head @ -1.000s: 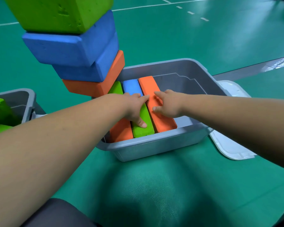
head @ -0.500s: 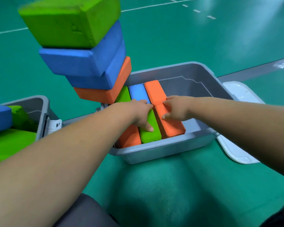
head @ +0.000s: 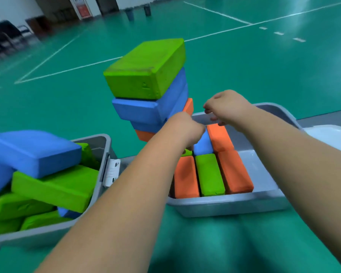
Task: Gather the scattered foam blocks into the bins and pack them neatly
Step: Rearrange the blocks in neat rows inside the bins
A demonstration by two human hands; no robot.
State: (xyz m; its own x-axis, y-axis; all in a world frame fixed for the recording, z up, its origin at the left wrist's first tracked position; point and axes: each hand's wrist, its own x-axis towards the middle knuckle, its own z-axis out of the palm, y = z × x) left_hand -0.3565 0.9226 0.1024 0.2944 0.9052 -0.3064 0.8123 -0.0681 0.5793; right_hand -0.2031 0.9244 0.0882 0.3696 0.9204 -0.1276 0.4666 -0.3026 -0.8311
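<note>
The right grey bin [head: 230, 203] holds foam blocks lying side by side: orange [head: 186, 177], green [head: 209, 175] and orange [head: 234, 174] in front, blue [head: 203, 146] and orange [head: 219, 135] behind. A leaning stack stands beyond the bin's left corner: green block [head: 146, 67] on top, blue blocks [head: 152, 109] under it, an orange one [head: 144, 134] at the bottom. My left hand [head: 185, 131] hovers over the bin's far row, fingers bent down, holding nothing I can see. My right hand [head: 225, 107] is raised above the far rim, loosely curled and empty.
The left grey bin [head: 104, 146] is heaped with loose blue [head: 35, 152] and green blocks [head: 55, 186]. A white lid [head: 331, 134] lies to the right of the right bin. Green gym floor with white lines stretches beyond.
Both hands have lifted off the packed blocks and moved toward the bin's far side. The camera has tilted up and turned, bringing the left bin and the whole stack into view.
</note>
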